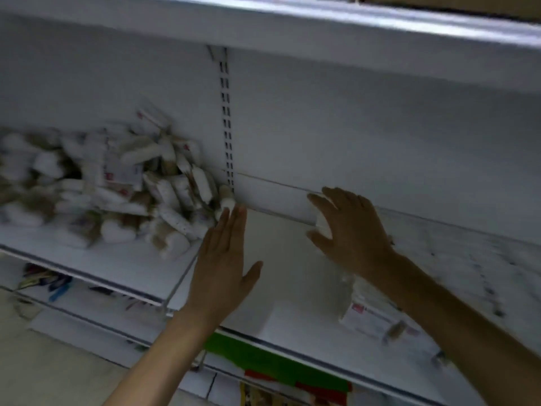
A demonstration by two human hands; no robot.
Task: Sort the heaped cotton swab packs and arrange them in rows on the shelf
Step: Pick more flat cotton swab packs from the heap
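A heap of white cotton swab packs (pixel 117 186) lies on the left part of the white shelf (pixel 292 326). My left hand (pixel 222 259) is flat with fingers together, held edge-on just right of the heap, its fingertips close to the nearest pack. My right hand (pixel 351 230) reaches toward the back of the shelf with fingers curled around a white pack (pixel 322 225) that is mostly hidden behind it. Another swab pack (pixel 371 315) lies flat on the shelf under my right forearm. The picture is blurred.
A slotted upright (pixel 227 121) runs down the back wall between the two shelf sections. Another shelf (pixel 292 30) hangs overhead. Below, a lower shelf (pixel 96 303) carries coloured items, and a green and red label strip (pixel 278 364) shows under the front edge.
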